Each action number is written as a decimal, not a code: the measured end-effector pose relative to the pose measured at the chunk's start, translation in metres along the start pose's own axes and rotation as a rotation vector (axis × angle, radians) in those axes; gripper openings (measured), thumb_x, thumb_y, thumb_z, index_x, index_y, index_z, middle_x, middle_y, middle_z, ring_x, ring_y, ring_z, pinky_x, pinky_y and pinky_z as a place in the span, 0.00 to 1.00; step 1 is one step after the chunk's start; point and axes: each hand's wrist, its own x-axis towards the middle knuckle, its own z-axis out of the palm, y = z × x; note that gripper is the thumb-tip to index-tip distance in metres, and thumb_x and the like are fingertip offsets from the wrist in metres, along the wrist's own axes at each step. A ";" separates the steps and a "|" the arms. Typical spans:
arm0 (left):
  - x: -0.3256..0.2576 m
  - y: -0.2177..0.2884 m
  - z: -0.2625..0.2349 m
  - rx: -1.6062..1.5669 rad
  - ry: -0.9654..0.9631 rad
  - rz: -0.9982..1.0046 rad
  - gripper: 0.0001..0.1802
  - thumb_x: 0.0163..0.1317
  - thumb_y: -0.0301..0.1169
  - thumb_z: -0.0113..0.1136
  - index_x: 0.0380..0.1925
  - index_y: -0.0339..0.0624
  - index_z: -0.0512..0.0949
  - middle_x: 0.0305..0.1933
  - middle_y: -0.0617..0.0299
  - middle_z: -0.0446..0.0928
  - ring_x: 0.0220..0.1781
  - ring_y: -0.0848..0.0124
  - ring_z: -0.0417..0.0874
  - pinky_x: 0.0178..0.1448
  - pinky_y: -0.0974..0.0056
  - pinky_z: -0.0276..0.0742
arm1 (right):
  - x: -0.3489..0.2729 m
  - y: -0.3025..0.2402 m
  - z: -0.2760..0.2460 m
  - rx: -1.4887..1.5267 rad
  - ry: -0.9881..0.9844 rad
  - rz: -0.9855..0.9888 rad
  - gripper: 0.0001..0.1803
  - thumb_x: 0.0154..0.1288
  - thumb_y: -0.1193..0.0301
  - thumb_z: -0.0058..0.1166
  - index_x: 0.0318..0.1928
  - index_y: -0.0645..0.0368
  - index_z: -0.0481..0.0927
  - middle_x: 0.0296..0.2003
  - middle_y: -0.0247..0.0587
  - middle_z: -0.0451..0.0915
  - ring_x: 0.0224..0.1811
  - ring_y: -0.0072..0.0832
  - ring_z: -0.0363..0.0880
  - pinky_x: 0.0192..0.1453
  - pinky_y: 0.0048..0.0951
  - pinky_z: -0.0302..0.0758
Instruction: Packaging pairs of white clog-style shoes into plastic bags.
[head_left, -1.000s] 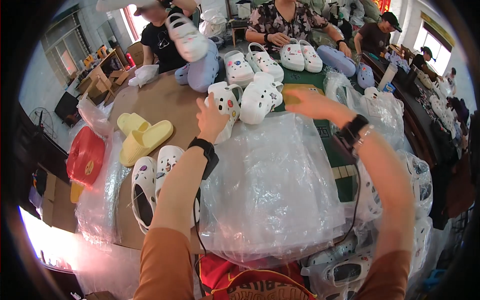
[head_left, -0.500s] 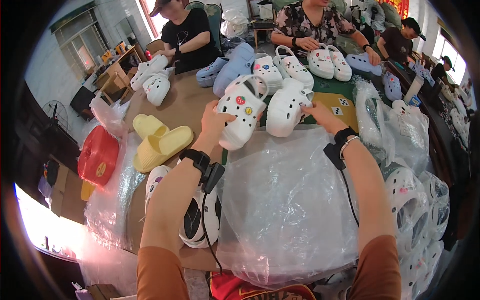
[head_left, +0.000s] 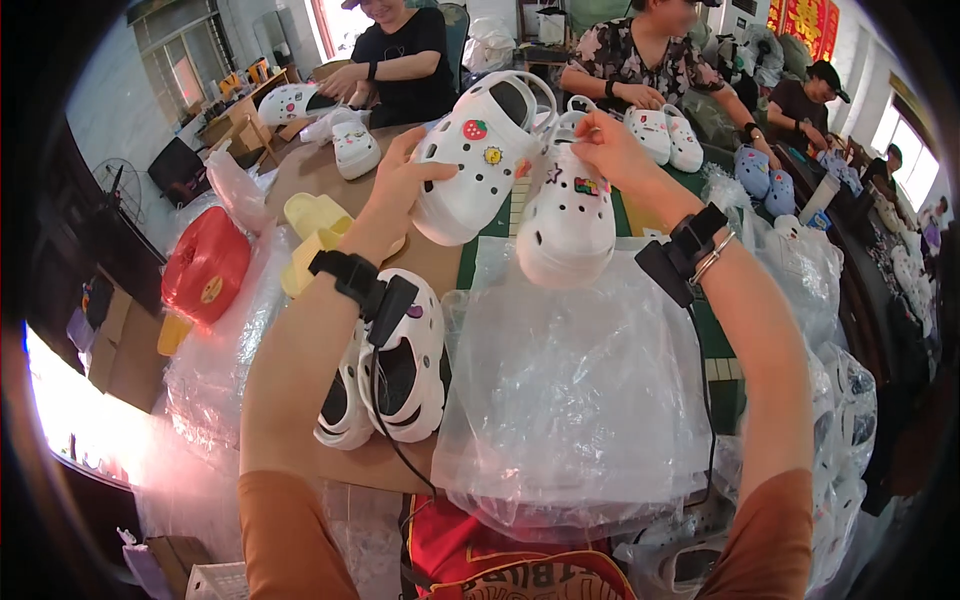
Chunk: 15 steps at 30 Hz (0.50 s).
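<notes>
My left hand [head_left: 408, 185] is closed round the side of a white clog [head_left: 455, 205] with strawberry and sun charms, its thumb over the upper. The clog is raised, toe down, with its strap at the top. My right hand [head_left: 612, 150] grips a second white clog [head_left: 567, 235] near its heel end. That one hangs toe down, with star and coloured charms showing. The two clogs are side by side above a clear plastic bag [head_left: 570, 400] lying flat on the table. By my left forearm stands another pair of white clogs [head_left: 428, 325] with dark insoles.
Yellow slippers [head_left: 310, 265] and a red wrapped bundle [head_left: 208, 268] lie at left. Bagged clogs [head_left: 845, 480] are heaped at right. Across the table are co-workers, one in a black shirt [head_left: 415, 65], another in a floral shirt [head_left: 640, 65], with more white clogs [head_left: 355, 150].
Both clogs have come up off the table area. The right one has turned from sole-outward to show its charm-covered upper. At far left, the co-worker's clogs have shifted, and the view has moved.
</notes>
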 end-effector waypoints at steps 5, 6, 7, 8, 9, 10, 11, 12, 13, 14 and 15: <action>-0.065 0.024 0.010 -0.267 0.006 -0.154 0.49 0.45 0.23 0.64 0.64 0.40 0.44 0.55 0.46 0.65 0.54 0.57 0.72 0.54 0.55 0.72 | -0.045 -0.061 -0.001 -0.095 -0.019 -0.223 0.10 0.58 0.74 0.50 0.39 0.60 0.67 0.26 0.35 0.73 0.24 0.19 0.69 0.27 0.23 0.67; -0.082 0.016 0.007 -0.300 -0.022 -0.141 0.47 0.48 0.24 0.63 0.63 0.39 0.43 0.55 0.46 0.65 0.53 0.58 0.73 0.52 0.55 0.74 | -0.061 -0.074 0.004 -0.099 -0.070 -0.170 0.08 0.61 0.75 0.48 0.37 0.58 0.63 0.25 0.28 0.68 0.25 0.11 0.62 0.27 0.16 0.61; -0.106 0.022 0.014 -0.348 -0.062 -0.189 0.45 0.49 0.25 0.62 0.62 0.37 0.44 0.55 0.46 0.64 0.52 0.58 0.73 0.51 0.56 0.74 | -0.076 -0.073 0.004 -0.105 -0.065 -0.159 0.08 0.61 0.75 0.48 0.37 0.58 0.63 0.25 0.28 0.68 0.25 0.11 0.62 0.27 0.16 0.61; -0.130 0.027 0.025 -0.397 -0.108 -0.241 0.44 0.50 0.25 0.61 0.62 0.36 0.44 0.55 0.46 0.64 0.52 0.59 0.73 0.51 0.57 0.75 | -0.092 -0.069 0.001 -0.153 -0.066 -0.269 0.07 0.62 0.75 0.47 0.38 0.58 0.63 0.26 0.28 0.68 0.27 0.11 0.63 0.28 0.16 0.62; -0.153 0.024 0.029 -0.434 -0.125 -0.307 0.43 0.52 0.25 0.60 0.61 0.34 0.42 0.55 0.47 0.64 0.52 0.60 0.73 0.51 0.57 0.75 | -0.110 -0.067 0.003 -0.194 -0.078 -0.383 0.06 0.62 0.75 0.46 0.38 0.58 0.63 0.27 0.28 0.68 0.29 0.11 0.64 0.30 0.16 0.64; -0.176 0.017 0.031 -0.447 -0.140 -0.345 0.43 0.54 0.26 0.59 0.61 0.35 0.41 0.54 0.47 0.65 0.51 0.60 0.74 0.51 0.55 0.75 | -0.131 -0.062 0.008 -0.196 -0.076 -0.368 0.06 0.62 0.75 0.46 0.38 0.58 0.63 0.27 0.28 0.68 0.29 0.11 0.64 0.30 0.16 0.64; -0.197 0.006 0.034 -0.470 -0.134 -0.392 0.44 0.55 0.27 0.59 0.62 0.35 0.39 0.52 0.49 0.66 0.50 0.61 0.74 0.49 0.55 0.75 | -0.152 -0.054 0.013 -0.146 -0.094 -0.285 0.07 0.61 0.73 0.46 0.37 0.59 0.64 0.26 0.34 0.70 0.27 0.20 0.68 0.30 0.22 0.66; -0.216 -0.015 0.032 -0.414 -0.160 -0.453 0.46 0.54 0.28 0.60 0.63 0.36 0.38 0.52 0.50 0.67 0.50 0.62 0.74 0.49 0.55 0.74 | -0.171 -0.044 0.020 -0.091 -0.116 -0.206 0.08 0.60 0.71 0.47 0.36 0.61 0.65 0.25 0.40 0.73 0.25 0.29 0.72 0.30 0.28 0.68; -0.231 -0.032 0.034 -0.364 -0.197 -0.503 0.47 0.54 0.29 0.61 0.63 0.37 0.36 0.52 0.50 0.67 0.50 0.62 0.74 0.50 0.55 0.73 | -0.187 -0.029 0.022 -0.135 -0.214 -0.147 0.09 0.61 0.69 0.47 0.36 0.61 0.65 0.25 0.43 0.74 0.26 0.34 0.73 0.31 0.32 0.69; -0.241 -0.040 0.036 -0.374 -0.213 -0.512 0.47 0.54 0.29 0.61 0.63 0.37 0.36 0.52 0.50 0.67 0.50 0.62 0.74 0.50 0.55 0.73 | -0.204 -0.013 0.021 -0.298 -0.243 -0.193 0.09 0.62 0.68 0.47 0.36 0.61 0.67 0.26 0.44 0.76 0.28 0.35 0.76 0.33 0.33 0.71; -0.247 -0.046 0.039 -0.198 -0.357 -0.640 0.47 0.53 0.30 0.61 0.63 0.37 0.39 0.52 0.52 0.68 0.50 0.63 0.74 0.52 0.56 0.71 | -0.223 0.011 0.019 -0.289 -0.267 -0.091 0.11 0.61 0.67 0.48 0.39 0.61 0.67 0.27 0.45 0.77 0.31 0.37 0.77 0.37 0.35 0.72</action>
